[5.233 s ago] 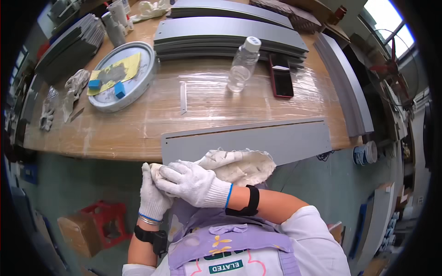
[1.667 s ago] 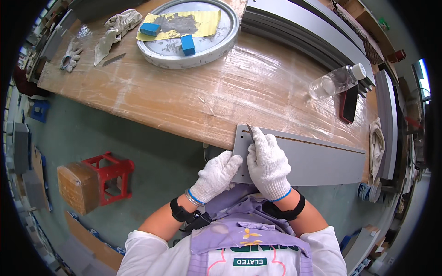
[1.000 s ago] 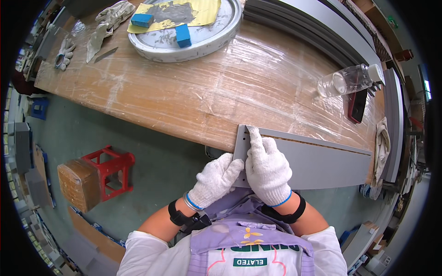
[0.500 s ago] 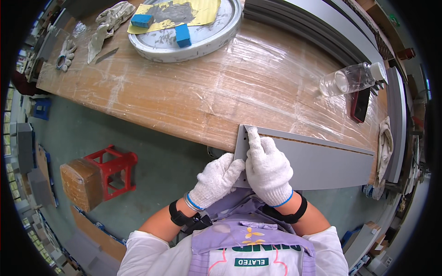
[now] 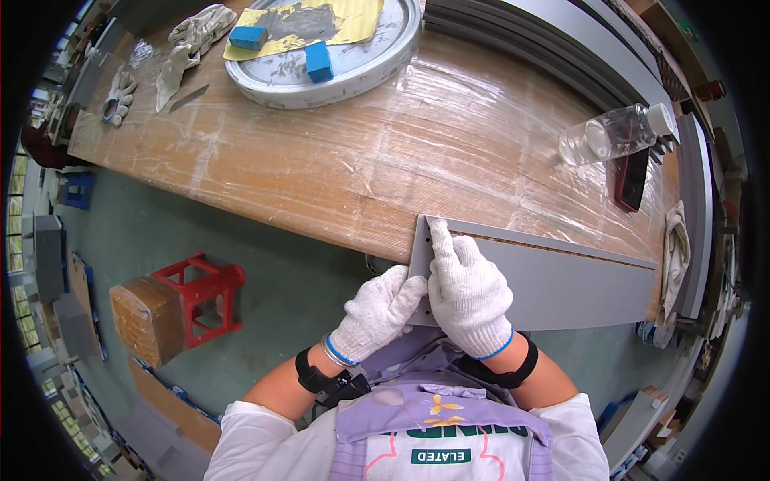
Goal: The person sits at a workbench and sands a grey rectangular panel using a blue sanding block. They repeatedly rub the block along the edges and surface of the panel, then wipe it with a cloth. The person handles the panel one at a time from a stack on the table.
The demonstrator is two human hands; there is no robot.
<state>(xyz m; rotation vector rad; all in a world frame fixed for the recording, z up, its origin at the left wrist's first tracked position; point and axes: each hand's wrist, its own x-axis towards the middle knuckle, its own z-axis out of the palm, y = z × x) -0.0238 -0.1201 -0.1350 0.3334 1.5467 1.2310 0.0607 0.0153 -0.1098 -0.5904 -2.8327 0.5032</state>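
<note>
A long grey panel (image 5: pixel 561 280) lies across the near edge of the table, its left end jutting over the side. A groove with a brown, rough inner edge runs along its far side, and small dark holes line the left end. My left hand (image 5: pixel 378 309), in a white knit glove, grips that left end, fingers partly hidden beneath. My right hand (image 5: pixel 469 297), gloved alike, rests on the panel's top. Its index finger stretches to the far left corner; the other fingers are partly bent, with nothing visible in them.
The wooden table (image 5: pixel 321 176) is wrapped in clear film. A round grey-smeared lid (image 5: pixel 353 84) carries yellow sandpaper (image 5: pixel 365 20) and blue blocks (image 5: pixel 318 62). On the right are a clear bottle (image 5: pixel 609 136), a phone (image 5: pixel 632 180) and a cloth (image 5: pixel 675 248). A red stool (image 5: pixel 212 297) stands left.
Both hands keep nearly the same place on the grey panel. The whole view has shifted very slightly; nothing was picked up or let go.
</note>
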